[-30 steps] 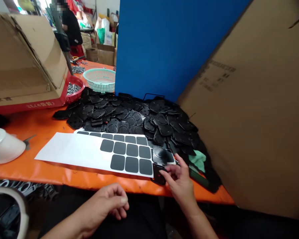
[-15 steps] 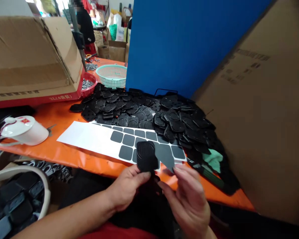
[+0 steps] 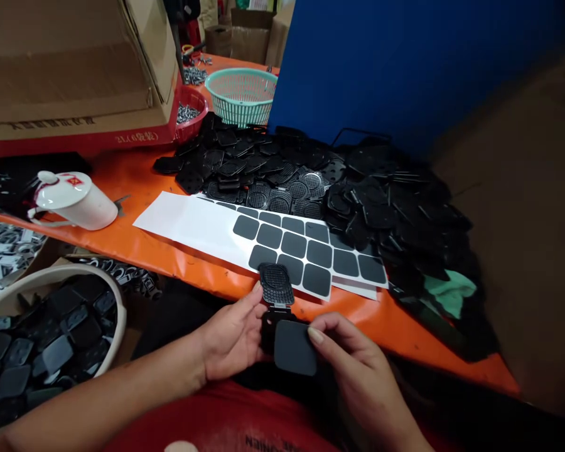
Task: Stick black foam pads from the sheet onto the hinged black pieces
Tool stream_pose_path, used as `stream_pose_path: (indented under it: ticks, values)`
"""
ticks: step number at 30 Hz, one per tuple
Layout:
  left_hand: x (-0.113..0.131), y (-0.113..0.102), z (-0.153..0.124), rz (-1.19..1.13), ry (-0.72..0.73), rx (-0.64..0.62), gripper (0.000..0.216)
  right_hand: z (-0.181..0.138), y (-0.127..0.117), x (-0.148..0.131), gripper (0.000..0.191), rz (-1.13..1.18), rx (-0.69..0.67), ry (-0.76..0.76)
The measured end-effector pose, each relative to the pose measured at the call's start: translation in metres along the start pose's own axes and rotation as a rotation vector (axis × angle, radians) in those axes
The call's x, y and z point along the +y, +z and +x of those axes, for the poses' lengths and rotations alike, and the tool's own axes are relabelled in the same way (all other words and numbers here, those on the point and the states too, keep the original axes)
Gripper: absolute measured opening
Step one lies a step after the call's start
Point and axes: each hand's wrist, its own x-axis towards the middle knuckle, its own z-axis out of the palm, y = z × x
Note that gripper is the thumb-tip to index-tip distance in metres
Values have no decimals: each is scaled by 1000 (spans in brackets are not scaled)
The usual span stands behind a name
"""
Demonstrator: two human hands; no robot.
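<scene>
orange table (image 3: 136, 182), black ribbed part (image 3: 276, 284), blue panel (image 3: 358, 63)

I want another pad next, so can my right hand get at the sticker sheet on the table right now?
Probably not at once: the right hand presses a dark pad onto the black part. The sheet lies uncovered just beyond.

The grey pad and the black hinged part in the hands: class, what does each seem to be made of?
Grey pad: probably foam or rubber, matte and flat, matching the die-cut squares on the white sheet. Black part: likely moulded plastic, slightly glossy, with a fine raised grid. The left hand holds the part; the right hand holds the pad.
</scene>
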Motion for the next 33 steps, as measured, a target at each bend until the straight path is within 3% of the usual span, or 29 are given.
stream_pose_path:
  ticks: [4,11,33]
  values:
    - [1,2,-5,-6,3,-24,60,6,5,3,26,15,-4,67]
    - [4,2,-8,20,6,-103,60,9,6,1,27,-34,8,51]
    - [6,1,-7,67,-21,-78,60,14,7,1,31,-22,-9,128]
